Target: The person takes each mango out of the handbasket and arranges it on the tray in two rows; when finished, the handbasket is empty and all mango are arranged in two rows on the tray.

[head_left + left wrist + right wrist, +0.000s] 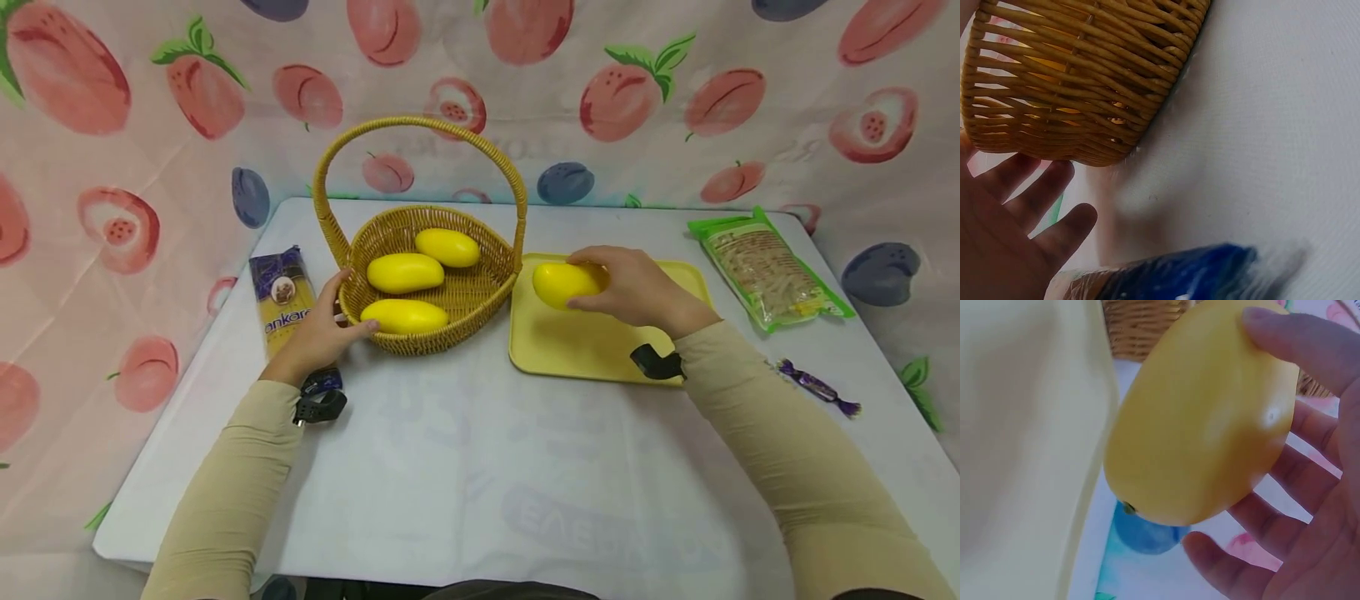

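A yellow mango (558, 286) is gripped between the thumb and fingers of my right hand (637, 287), above the yellow tray (547, 354). In the right wrist view the mango (1197, 419) shows a small dark stem end. My left hand (318, 333) touches the left side of the wicker basket (480, 321), thumb along the front and fingers at the side. Spread, fairly straight fingers (1047, 194) meet the wicker wall in the left wrist view. Three more mangoes lie inside the basket: a front one (405, 317), a middle one (405, 273) and a back one (447, 247).
A blue-and-yellow pasta packet (281, 292) lies left of the basket, partly under my left forearm. At the right are a green-edged clear food bag (768, 271) and a purple-wrapped candy (817, 387). The basket's tall handle (420, 122) arches upward.
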A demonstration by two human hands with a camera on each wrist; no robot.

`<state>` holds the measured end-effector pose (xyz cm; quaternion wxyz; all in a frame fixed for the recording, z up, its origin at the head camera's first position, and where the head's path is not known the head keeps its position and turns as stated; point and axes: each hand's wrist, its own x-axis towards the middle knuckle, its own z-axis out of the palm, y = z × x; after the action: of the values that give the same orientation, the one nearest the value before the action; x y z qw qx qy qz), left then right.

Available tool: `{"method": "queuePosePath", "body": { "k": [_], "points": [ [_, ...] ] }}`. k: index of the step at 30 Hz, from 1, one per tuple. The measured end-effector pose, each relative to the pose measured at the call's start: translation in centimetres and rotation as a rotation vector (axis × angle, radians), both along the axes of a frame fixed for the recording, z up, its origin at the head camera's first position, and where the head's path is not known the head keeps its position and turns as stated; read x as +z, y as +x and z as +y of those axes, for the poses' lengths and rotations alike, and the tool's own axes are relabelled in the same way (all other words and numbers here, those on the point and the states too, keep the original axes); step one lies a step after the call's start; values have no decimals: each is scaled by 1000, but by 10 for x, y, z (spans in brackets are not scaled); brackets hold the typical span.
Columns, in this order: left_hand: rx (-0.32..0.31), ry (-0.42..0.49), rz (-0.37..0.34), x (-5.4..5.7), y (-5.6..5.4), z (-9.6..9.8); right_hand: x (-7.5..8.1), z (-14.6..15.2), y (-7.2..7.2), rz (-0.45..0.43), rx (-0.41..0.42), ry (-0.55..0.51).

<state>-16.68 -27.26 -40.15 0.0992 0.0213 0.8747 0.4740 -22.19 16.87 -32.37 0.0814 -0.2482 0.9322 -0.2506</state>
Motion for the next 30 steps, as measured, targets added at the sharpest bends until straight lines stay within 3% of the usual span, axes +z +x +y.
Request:
{"method": "queuePosePath", "body": {
  "k": [13, 22, 30],
  "points": [
    [8, -9, -1, -1, 0, 0, -23, 9, -19, -74, -85, 28],
    [8, -12, 1, -2, 1, -1, -43, 8, -36, -113, -79, 47],
    [13, -33, 3, 0, 2, 0, -49, 8, -38, -131, -113, 41]
  ]
}}
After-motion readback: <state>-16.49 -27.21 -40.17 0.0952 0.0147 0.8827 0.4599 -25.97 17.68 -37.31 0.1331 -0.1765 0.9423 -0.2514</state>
